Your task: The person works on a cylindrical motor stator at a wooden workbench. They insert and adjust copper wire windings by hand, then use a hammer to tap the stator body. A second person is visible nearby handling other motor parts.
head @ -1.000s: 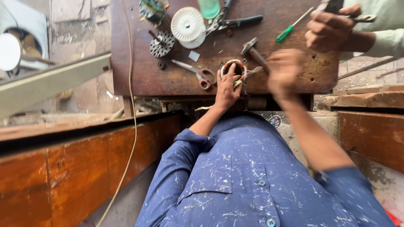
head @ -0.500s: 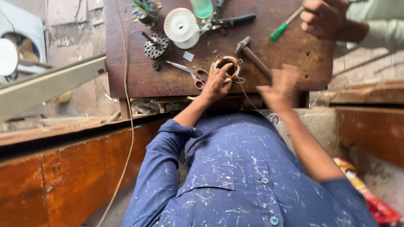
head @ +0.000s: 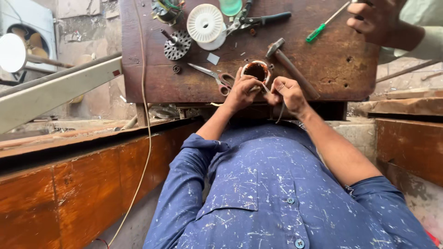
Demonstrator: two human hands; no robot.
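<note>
Copper-wound stator (head: 256, 72) sits at the desk's (head: 184, 87) near edge; left hand (head: 241, 91) steadies it, right hand (head: 287, 92) pinches a cord (head: 281, 110), apparently lacing; pulling snug seems next.

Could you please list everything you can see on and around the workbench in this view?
wooden workbench: one, dark brown, top centre
wound coil ring: one, copper-brown, near bench edge, at both hands
hammer: one, wooden handle, right of the ring
scissors: one, orange handles, left of the ring
white spool: one, bench top
slotted metal disc: one, grey, left of the spool
pliers: one, black handles, top
screwdriver: one, green handle, top right
other person's hand: one, top right corner
cord: one, pale, hanging off bench
left hand: on the ring
right hand: pinching a thin strand beside the ring
</note>
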